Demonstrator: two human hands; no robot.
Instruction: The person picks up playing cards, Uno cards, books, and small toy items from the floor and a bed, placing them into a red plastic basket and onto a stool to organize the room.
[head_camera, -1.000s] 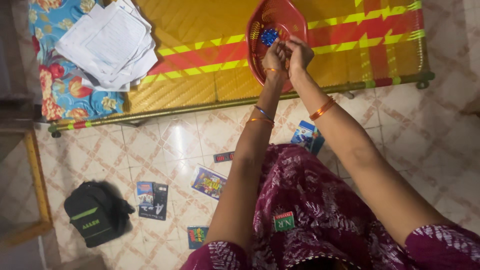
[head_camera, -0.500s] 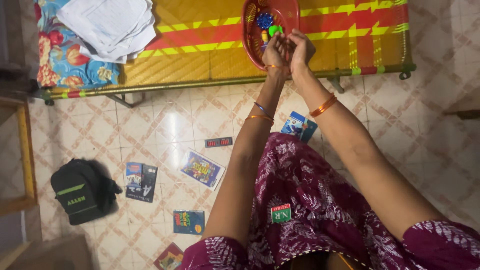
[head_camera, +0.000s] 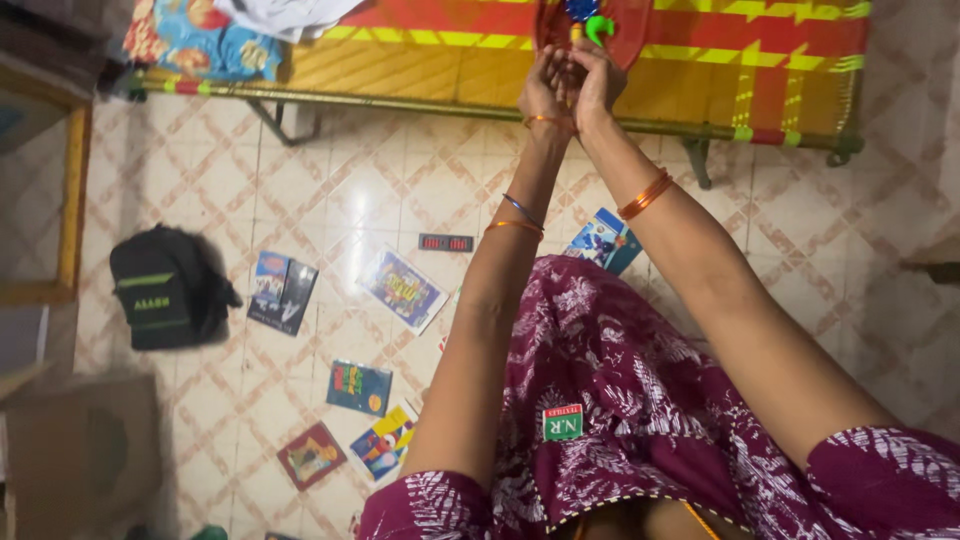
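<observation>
Reaching to the top centre of the frame, the left hand (head_camera: 543, 92) and right hand (head_camera: 597, 85) press together at the red basket (head_camera: 632, 30) on the woven cot (head_camera: 760, 70). Whether their fingers grip anything cannot be told. Booklets (head_camera: 402, 288) lie on the tiled floor (head_camera: 340, 180) at lower left.

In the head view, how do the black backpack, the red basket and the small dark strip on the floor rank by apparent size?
1. Black backpack: largest as it looks.
2. Red basket: mostly cut off by the top edge and partly behind the left hand and right hand, so its rank is unsure.
3. Small dark strip: clearly smallest.
</observation>
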